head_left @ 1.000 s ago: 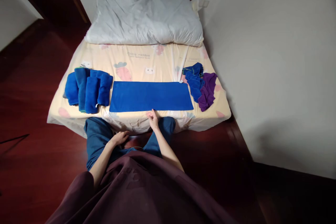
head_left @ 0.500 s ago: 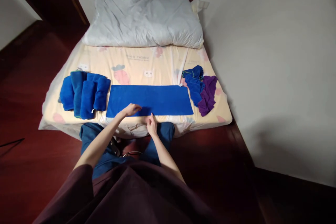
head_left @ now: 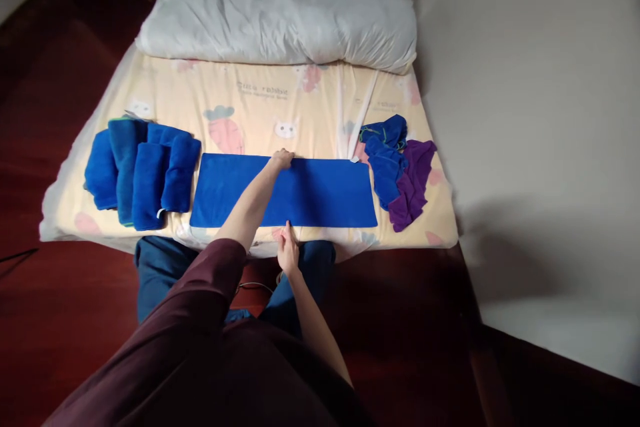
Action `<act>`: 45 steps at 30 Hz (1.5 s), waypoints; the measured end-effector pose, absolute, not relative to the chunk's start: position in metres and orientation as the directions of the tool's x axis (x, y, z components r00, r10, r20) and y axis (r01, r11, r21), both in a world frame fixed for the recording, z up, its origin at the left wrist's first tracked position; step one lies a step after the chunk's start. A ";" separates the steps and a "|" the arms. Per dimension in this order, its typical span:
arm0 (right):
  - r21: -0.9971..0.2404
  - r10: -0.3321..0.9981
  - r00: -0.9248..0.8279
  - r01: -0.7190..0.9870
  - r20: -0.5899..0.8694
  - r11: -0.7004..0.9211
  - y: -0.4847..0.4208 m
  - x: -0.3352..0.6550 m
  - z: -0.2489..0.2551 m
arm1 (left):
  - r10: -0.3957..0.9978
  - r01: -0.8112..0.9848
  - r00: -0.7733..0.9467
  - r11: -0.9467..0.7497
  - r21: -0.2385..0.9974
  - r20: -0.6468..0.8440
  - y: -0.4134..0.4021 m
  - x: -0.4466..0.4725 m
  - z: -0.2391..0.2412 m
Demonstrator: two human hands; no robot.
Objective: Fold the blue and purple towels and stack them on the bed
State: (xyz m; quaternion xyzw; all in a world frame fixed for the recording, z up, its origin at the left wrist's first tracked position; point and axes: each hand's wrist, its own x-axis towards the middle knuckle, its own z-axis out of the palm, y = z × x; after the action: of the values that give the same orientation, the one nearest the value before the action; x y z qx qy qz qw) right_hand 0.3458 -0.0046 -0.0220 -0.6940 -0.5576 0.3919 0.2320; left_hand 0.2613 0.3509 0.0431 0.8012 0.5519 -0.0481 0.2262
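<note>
We had the blue cloth (head_left: 330, 193) lying flat across the near part of the bed (head_left: 260, 117), its long sides running from nine to three o'clock. Our left hand (head_left: 283, 159) reached over it to the twelve o'clock edge, fingers curled downward; we could not tell whether they had pinched any fabric. Our right hand (head_left: 289, 253) sat at six o'clock, index finger stretched out to the near edge and the others loosely bent; whether it gripped the hem or only touched it, we could not tell.

By its look, we judged the cloth light, soft and limp, unlikely to slip or break but quick to sag or crease when lifted at one point. The two facing long edges, or a pair of corners, seemed the best holds, pinched between thumb and fingers.

Blue bundles (head_left: 149, 177) lay just beside it at nine o'clock; at three, crumpled blue fabric (head_left: 386, 167) touched purple fabric (head_left: 415, 177).
</note>
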 end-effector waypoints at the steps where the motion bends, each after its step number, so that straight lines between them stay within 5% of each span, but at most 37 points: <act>1: -0.751 0.953 0.065 0.601 -0.296 -0.274 -0.004 0.346 -0.021 | 0.871 0.912 0.369 -0.271 0.309 -0.325 0.353 0.263 0.040; 16: -0.599 0.975 0.089 0.777 -0.202 -0.195 -0.008 0.342 -0.027 | 0.928 0.950 0.169 -0.063 0.306 -0.331 0.356 0.275 0.045; 28: -0.621 0.985 0.091 0.767 -0.150 -0.165 -0.020 0.344 -0.030 | 0.969 0.881 0.197 -0.107 0.462 -0.151 0.365 0.265 0.032; 45: -0.669 0.988 0.083 0.728 -0.128 -0.147 -0.025 0.353 -0.023 | 0.973 0.837 0.218 -0.148 0.526 -0.074 0.369 0.265 0.019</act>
State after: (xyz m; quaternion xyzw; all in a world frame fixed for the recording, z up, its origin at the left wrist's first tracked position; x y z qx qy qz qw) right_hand 0.3532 -0.0253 -0.0235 -0.7004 -0.6128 0.2885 0.2253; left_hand 0.2647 0.3687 0.0188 0.7439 0.6084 0.1435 0.2363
